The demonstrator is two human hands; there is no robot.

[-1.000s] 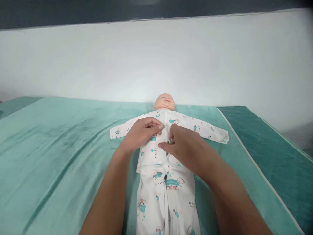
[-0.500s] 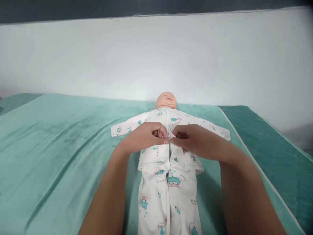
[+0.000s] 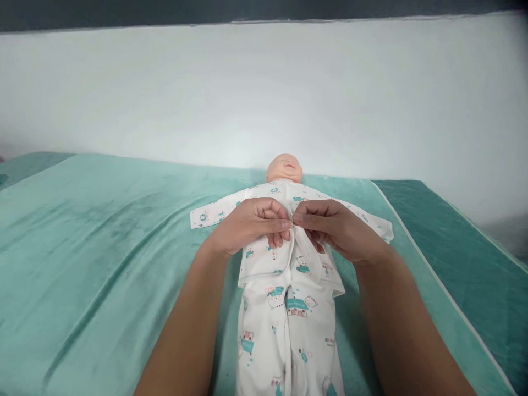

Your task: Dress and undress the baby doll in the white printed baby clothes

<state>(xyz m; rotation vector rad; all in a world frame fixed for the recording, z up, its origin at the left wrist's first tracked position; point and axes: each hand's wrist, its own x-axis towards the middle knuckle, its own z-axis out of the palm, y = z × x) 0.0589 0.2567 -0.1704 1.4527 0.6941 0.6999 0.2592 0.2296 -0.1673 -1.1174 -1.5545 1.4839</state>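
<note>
A baby doll [image 3: 284, 167] lies on its back, dressed in a white printed baby shirt [image 3: 259, 263] and matching trousers [image 3: 264, 330]. Its sleeves stretch out to both sides. Over the chest, my left hand [image 3: 270, 221] pinches the left front edge of the shirt between thumb and fingers. My right hand [image 3: 324, 221] pinches the opposite front edge, its fingertips touching or nearly touching those of the left. The fastening between the fingertips is too small to make out. Below the hands, the shirt front hangs slightly parted.
A light green sheet [image 3: 103, 247] with a few long creases covers the bed under the doll. Darker green cloth [image 3: 449, 247] lies beyond a pale seam on the right. Behind the doll's head rises a white wall [image 3: 264, 99].
Both hands have shifted slightly up and to the right in view, lifting the shirt's front edges a little. The right-hand front flap is now raised more. The view has shifted slightly.
</note>
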